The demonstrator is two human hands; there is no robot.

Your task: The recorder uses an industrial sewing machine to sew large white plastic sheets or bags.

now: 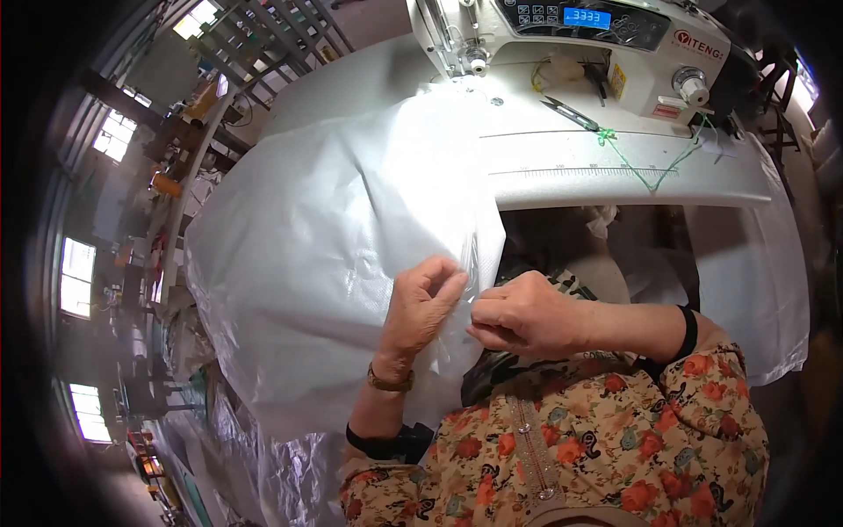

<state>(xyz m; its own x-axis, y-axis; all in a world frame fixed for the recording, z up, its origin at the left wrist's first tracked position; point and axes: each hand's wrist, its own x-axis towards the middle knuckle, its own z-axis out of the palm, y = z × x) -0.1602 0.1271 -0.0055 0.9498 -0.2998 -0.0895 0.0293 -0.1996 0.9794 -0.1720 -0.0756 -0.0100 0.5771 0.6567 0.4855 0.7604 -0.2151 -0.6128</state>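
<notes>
A large white plastic-looking sheet (pixel 299 228) spreads over the sewing table, with its far end under the needle area of a white sewing machine (pixel 615 53). My left hand (pixel 420 307) pinches the sheet's right edge with thumb and forefinger. Close beside it, my right hand (pixel 527 314) is closed, knuckles up, on the same edge. The bit of sheet between the two hands looks folded and wrinkled. My fingertips partly hide it.
Small thread snips (pixel 571 114) and a green cord (pixel 650 186) lie on the machine bed (pixel 544 167) at right. More white sheeting (pixel 755 281) hangs at far right. Metal racks (pixel 263 39) stand beyond the table at far left.
</notes>
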